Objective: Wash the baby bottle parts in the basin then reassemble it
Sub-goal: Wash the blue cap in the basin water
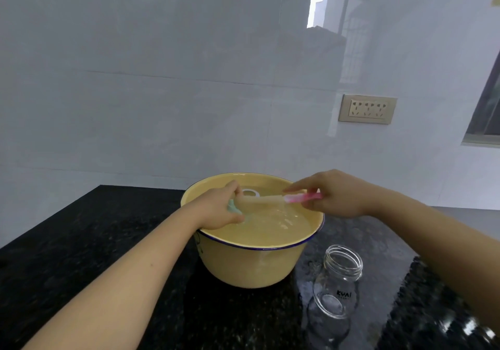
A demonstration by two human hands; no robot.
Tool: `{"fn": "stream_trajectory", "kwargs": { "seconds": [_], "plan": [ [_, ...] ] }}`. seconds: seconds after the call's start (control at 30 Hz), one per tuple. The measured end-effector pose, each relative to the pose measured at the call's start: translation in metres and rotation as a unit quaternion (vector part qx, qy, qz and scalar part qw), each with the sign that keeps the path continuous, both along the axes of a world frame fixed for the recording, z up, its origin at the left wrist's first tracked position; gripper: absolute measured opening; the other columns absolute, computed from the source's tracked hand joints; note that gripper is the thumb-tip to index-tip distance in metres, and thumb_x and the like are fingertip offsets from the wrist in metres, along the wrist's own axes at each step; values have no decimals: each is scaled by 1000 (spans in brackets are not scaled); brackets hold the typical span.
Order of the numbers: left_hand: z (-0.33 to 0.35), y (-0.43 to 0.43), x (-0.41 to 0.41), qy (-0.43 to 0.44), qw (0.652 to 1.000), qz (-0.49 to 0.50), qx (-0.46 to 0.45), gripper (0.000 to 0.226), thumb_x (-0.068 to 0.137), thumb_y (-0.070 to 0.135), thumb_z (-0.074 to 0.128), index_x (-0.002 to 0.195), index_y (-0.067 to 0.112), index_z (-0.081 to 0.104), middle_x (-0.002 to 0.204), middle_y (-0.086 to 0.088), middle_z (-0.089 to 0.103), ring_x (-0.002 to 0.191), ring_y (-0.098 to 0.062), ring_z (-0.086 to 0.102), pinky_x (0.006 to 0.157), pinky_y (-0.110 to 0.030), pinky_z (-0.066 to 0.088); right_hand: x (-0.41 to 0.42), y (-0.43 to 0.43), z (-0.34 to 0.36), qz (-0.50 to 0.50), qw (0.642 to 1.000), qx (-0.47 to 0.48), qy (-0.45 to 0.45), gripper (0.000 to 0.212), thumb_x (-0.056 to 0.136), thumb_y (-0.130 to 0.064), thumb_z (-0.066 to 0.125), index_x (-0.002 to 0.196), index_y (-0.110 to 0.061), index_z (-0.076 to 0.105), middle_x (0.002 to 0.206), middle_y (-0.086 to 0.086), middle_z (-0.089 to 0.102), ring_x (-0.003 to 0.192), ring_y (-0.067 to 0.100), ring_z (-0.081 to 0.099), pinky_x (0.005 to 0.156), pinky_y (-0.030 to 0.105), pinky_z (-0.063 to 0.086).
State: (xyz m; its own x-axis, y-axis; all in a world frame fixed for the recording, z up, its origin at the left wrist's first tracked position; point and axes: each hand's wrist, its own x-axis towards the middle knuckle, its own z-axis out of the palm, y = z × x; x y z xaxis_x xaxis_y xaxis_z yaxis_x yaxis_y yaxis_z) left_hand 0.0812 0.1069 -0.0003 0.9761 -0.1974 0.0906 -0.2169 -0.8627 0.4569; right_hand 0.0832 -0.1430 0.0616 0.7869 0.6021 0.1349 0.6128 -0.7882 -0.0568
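Over the water at the left of the basin [243, 244], a teal bottle part [231, 207] sits gripped in my left hand [216, 210], the fingers [238, 218] curled round it. It is mostly hidden, so I cannot tell which part it is. My right hand [335, 196] pinches the pink handle of a brush [273, 201]. The brush's long axis runs almost level, left to right, and its pale head points at the part and meets it by my left thumb. By my reckoning, the scrubbing stroke runs along that line. A white ring [250, 193] floats just behind. The glass bottle [338, 287] stands open-mouthed on the dark table [81, 228], right of the basin and nearer my right arm; its lettering reads "KUAI". A wall socket [367, 108] is set in the tiles beyond.
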Motion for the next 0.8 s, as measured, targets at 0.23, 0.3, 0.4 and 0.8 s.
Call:
{"fn": "stream_trajectory", "kwargs": {
  "seconds": [0.23, 0.3, 0.4, 0.8],
  "plan": [
    [0, 2, 3, 16, 1000, 8, -17, 54, 84, 32, 65, 128, 29, 34, 111, 0, 55, 101, -22, 55, 83, -32, 44, 13, -14, 2, -97, 994, -4, -50, 36, 90, -34, 50, 124, -42, 57, 124, -3, 63, 114, 20, 55, 90, 34, 44],
    [1, 3, 3, 22, 1000, 3, 1, 25, 88, 32, 60, 105, 25, 44, 95, 2, 56, 86, -18, 55, 72, -30, 43, 15, -13, -3, -110, 993, -12, -42, 34, 89, -38, 49, 122, -44, 58, 123, -4, 63, 114, 19, 55, 90, 34, 45],
    [2, 2, 1, 18, 1000, -12, 5, 15, 92, 30, 55, 85, 22, 44, 78, 9, 46, 66, -9, 41, 57, -24, 32, 15, -5, -10, -115, 991, -60, -42, 34, 90, -33, 47, 119, -46, 59, 122, -7, 61, 115, 16, 53, 85, 29, 42],
    [2, 3, -1, -21, 998, 6, -53, 12, 76, 26, 77, 72, 21, 66, 75, 12, 61, 77, -9, 56, 69, -21, 42, 7, 36, -29, -57, 977, -187, -85, 34, 92, -25, 46, 122, -37, 58, 127, -6, 56, 117, 19, 53, 88, 30, 44]
  ]
}}
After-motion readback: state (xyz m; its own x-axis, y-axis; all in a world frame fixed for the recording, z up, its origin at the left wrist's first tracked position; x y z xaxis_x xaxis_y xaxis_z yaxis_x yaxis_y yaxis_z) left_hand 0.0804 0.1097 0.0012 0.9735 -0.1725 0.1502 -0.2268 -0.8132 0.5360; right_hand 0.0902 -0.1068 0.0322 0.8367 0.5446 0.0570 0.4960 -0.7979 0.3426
